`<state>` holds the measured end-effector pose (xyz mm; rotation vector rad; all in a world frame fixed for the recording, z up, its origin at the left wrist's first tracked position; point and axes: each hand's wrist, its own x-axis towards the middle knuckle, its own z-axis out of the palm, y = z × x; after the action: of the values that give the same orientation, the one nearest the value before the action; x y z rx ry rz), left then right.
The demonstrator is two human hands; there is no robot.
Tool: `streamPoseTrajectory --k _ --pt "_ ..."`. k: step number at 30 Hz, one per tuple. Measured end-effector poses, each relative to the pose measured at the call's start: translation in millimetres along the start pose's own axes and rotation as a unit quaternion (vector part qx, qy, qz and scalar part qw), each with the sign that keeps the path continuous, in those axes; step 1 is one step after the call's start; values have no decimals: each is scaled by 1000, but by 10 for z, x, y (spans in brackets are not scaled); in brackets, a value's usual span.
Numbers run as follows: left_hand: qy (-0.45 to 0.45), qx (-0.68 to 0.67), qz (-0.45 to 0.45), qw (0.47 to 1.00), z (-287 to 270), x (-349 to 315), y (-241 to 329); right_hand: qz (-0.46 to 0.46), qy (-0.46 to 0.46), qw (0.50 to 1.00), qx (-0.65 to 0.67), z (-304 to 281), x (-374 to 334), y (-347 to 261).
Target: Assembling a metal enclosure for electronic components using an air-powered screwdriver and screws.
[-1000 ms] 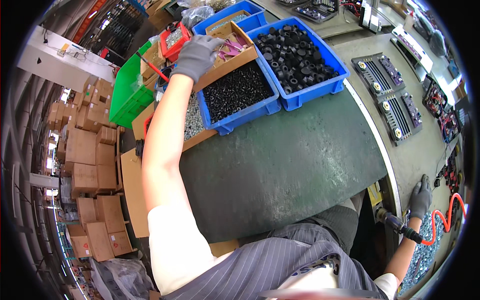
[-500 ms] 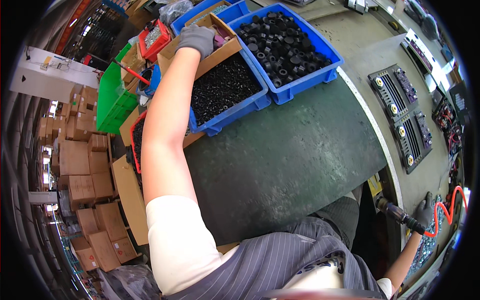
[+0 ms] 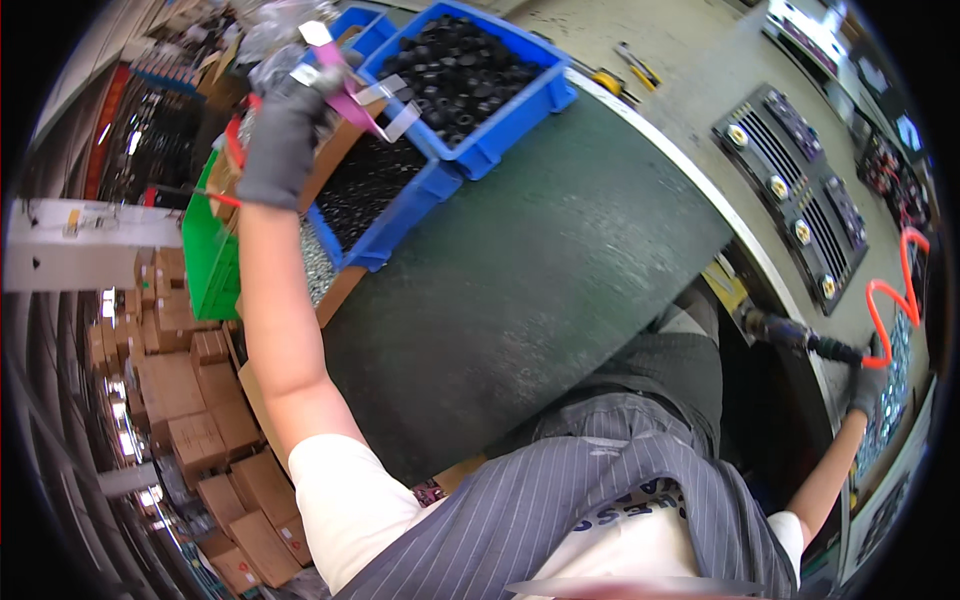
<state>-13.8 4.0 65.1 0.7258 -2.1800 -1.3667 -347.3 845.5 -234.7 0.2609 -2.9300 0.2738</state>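
Note:
My left hand [image 3: 282, 140], in a grey glove, is raised over the bins at the far left. It is closed on a pinkish-purple piece [image 3: 360, 108] with bent, shiny metal tabs; motion blurs its exact kind. Below it lie a cardboard box, partly hidden, and a blue bin [image 3: 432, 190] of small black screw-like parts. My right hand [image 3: 868, 388], also gloved, is at the right beside a heap of small shiny metal parts [image 3: 893, 385]. A dark power driver [image 3: 780, 328] with an orange coiled hose [image 3: 880, 300] reaches close to it; the fingers are mostly hidden.
Another blue bin [image 3: 545, 100] contains black round caps. A dark green mat [image 3: 520, 270] covers the table before me. Black slotted panels [image 3: 765, 165] with brass-coloured fittings and circuit boards lie on the right bench. A green crate [image 3: 210, 260] and stacked cartons [image 3: 185, 400] stand left.
My left hand has come up out of the cardboard box with the pinkish-purple piece. My right hand has shifted slightly at the metal parts. The whole view has turned.

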Motion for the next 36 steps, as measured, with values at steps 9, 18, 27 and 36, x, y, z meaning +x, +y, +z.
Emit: streamPoseTrajectory --k 9,18,27,36 --pt "-330 131 -210 911 810 -310 -680 -48 9 988 143 -599 -230 -580" --pt "-190 131 -254 939 -239 -4 -1191 276 -161 940 -117 -677 -408 -999" --pt "-53 35 -227 972 -445 81 -1158 207 -147 965 -61 -632 -472 -862" --pt "-76 -109 -96 986 -262 55 -798 209 -132 969 -10 -1014 -743 -875"
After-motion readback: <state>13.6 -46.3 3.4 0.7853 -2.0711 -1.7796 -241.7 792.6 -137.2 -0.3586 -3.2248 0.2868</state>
